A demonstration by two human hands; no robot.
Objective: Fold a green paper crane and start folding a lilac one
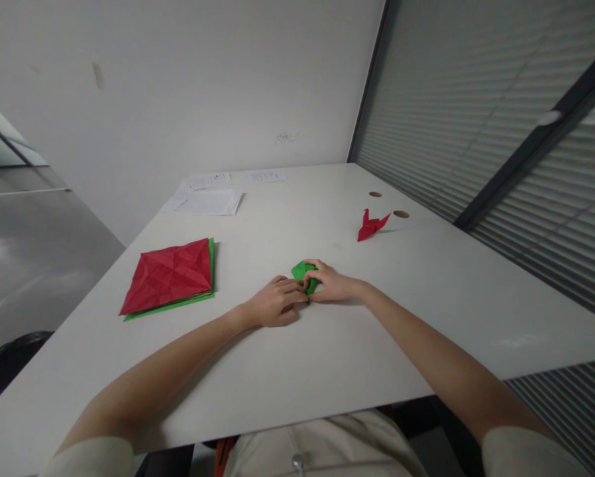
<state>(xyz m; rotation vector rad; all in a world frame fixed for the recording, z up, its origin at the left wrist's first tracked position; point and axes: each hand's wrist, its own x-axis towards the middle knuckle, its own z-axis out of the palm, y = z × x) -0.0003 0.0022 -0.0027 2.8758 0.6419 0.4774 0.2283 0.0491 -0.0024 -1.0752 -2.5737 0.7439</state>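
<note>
A small piece of folded green paper (300, 269) lies on the white table between my two hands, partly covered by my fingers. My right hand (331, 283) curls its fingers and thumb round the paper's right side. From the left, my left hand (278, 301) reaches to the paper's near edge, its fingers bent and close together at the fold. Whether the left fingertips pinch the paper or only press on it is hidden. Farther back on the right stands a red origami crane (371, 225), apart from both hands.
On the left of the white table (258, 371) lies a stack of red and green paper sheets (173, 271), a creased red one on top. Printed papers (208, 201) lie at the back left. Two round holes (401, 214) pierce the tabletop near the blinds (456, 119) on the right.
</note>
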